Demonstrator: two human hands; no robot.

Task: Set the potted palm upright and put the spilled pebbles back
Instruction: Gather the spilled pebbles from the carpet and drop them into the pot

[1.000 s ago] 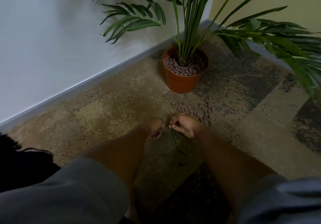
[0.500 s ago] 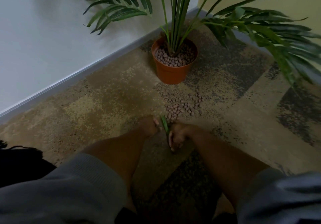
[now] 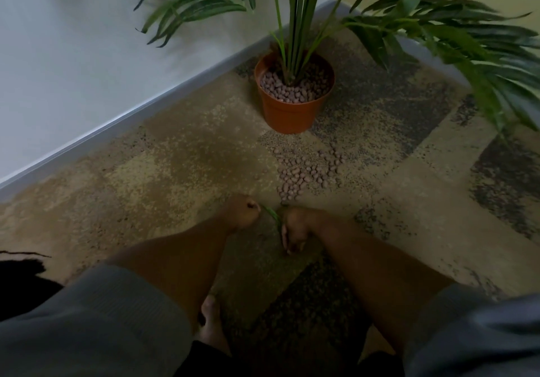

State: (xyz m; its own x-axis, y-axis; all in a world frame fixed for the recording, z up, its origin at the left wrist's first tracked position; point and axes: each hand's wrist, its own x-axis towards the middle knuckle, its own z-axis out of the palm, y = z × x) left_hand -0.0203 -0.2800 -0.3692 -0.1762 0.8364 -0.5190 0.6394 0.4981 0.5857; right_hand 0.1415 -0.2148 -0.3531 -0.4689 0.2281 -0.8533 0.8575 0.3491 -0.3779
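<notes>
The palm stands upright in its orange pot [image 3: 287,115] in the room's corner, brown pebbles [image 3: 287,90] filling the pot around the stems. A patch of spilled pebbles [image 3: 306,169] lies on the carpet just in front of the pot. Nearer to me, both hands rest low over the carpet. My left hand [image 3: 241,214] is curled into a fist; what it holds is hidden. My right hand [image 3: 293,230] is closed on a green leaf strip [image 3: 273,216] that runs between the two hands.
A white wall and grey skirting board [image 3: 122,122] run along the left. Long palm fronds [image 3: 467,46] spread out to the right over the patterned carpet. My bare foot [image 3: 210,318] shows between my arms. A dark object [image 3: 20,283] lies at the left edge.
My right hand has drawn back from the pebble patch toward me, turning and closing on the green leaf strip. The view has shifted, so the pot appears slightly lower and more central.
</notes>
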